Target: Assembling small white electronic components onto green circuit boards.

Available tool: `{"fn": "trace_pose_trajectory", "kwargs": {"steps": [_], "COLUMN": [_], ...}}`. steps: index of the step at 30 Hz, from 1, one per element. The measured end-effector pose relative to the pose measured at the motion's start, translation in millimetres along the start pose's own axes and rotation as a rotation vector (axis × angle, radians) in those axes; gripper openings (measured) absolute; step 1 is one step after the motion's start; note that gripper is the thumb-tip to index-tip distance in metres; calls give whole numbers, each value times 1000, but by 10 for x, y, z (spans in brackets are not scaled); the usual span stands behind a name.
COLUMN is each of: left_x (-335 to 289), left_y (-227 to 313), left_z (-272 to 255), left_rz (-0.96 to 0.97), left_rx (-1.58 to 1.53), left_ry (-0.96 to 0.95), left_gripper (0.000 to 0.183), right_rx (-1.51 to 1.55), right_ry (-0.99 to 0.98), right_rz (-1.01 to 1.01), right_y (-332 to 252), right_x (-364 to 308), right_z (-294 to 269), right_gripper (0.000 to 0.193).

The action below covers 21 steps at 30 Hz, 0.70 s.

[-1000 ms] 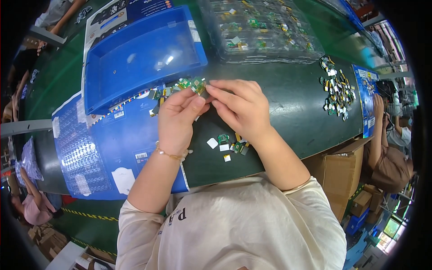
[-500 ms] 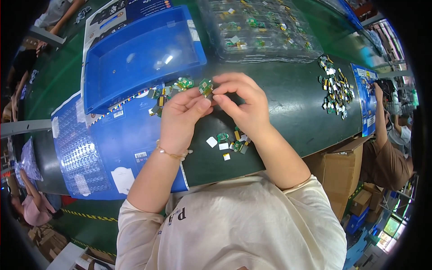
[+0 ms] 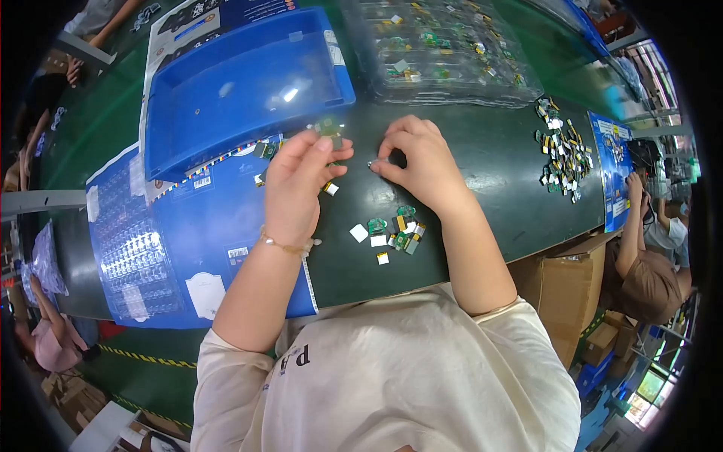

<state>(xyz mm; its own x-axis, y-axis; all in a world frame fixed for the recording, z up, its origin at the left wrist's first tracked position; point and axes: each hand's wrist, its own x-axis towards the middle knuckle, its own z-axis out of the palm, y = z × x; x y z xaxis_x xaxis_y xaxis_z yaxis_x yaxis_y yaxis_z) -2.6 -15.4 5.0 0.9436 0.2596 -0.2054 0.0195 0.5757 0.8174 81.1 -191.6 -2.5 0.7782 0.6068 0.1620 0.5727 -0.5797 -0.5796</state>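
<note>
My left hand (image 3: 292, 177) pinches a small green circuit board (image 3: 329, 129), blurred, over the dark green table. A short way to its right is my right hand (image 3: 423, 164), fingertips closed on a tiny pale bit (image 3: 371, 163) too small to name. More green boards (image 3: 265, 149) lie partly hidden behind my left hand. Nearer me, between my forearms, a small heap of boards (image 3: 407, 230) with yellow-and-silver pieces rests on the table, a white square (image 3: 358, 233) beside it.
A blue bin (image 3: 241, 98) stands at the far left on printed sheets. Stacked clear trays (image 3: 452, 60) with boards are at the back. To the right lies a larger pile of boards (image 3: 565, 154). A cardboard box (image 3: 565, 301) stands by the table edge; a co-worker sits right.
My hands have drawn apart; the right moved away from the board, which stays in my left fingers. The heap nearest me shows more clearly beside my right forearm.
</note>
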Motion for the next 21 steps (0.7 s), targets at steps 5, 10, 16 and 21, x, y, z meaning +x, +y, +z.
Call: {"fn": "trace_pose_trajectory", "kwargs": {"steps": [5,10,16,21], "left_x": [14,32,99,90], "left_y": [-43,21,153,193], "left_z": [-59,-67,-163,-117], "left_rz": [42,185,629,688], "left_rx": [287,752,1203,1327], "left_ry": [-35,-18,67,97], "left_gripper": [11,8,9,9], "right_rx": [-99,19,172,29], "right_ry": [52,18,-252,-345], "right_rz": [66,64,-86,-534], "right_y": [-47,28,-244,-243], "right_x": [-7,-7,-106,-457], "right_z": [-10,-103,-230,-138], "right_gripper": [26,25,31,49]}}
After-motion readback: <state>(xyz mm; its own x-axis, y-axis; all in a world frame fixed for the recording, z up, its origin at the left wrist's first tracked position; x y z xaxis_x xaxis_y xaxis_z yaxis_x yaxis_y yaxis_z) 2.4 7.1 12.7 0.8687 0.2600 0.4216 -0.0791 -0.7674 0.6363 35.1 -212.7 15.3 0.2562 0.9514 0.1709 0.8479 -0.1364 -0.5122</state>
